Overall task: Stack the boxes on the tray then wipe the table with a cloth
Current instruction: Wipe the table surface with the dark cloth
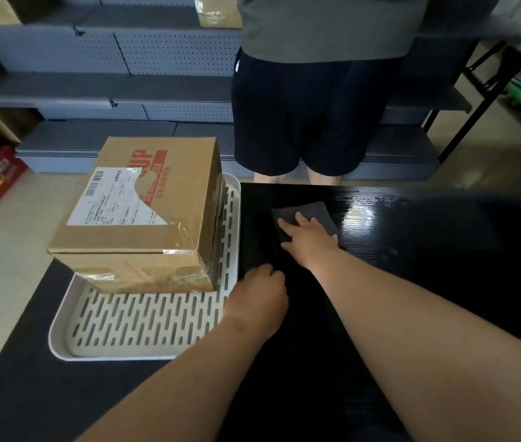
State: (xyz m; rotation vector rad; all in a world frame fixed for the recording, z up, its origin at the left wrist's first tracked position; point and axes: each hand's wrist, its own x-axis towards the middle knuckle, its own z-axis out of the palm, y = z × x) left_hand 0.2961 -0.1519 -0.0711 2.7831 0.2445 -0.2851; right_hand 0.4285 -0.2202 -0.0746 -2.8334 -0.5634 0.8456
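A: Where are the cardboard boxes (144,212)?
B: Stacked on the white slotted tray (144,327), at the left of the bench (412,250).
A: Hands?
B: Right hand (308,240) flat, fingers spread on the grey cloth (313,208) — left hand (257,293) curled beside the tray's rim, grip unclear.

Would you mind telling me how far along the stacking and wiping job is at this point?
Done: the cardboard boxes sit stacked on the white tray. In hand: the right hand presses flat on the grey cloth on the black table, while the left hand rests curled beside the tray. Left: wiping the tabletop; how much is already wiped cannot be told.
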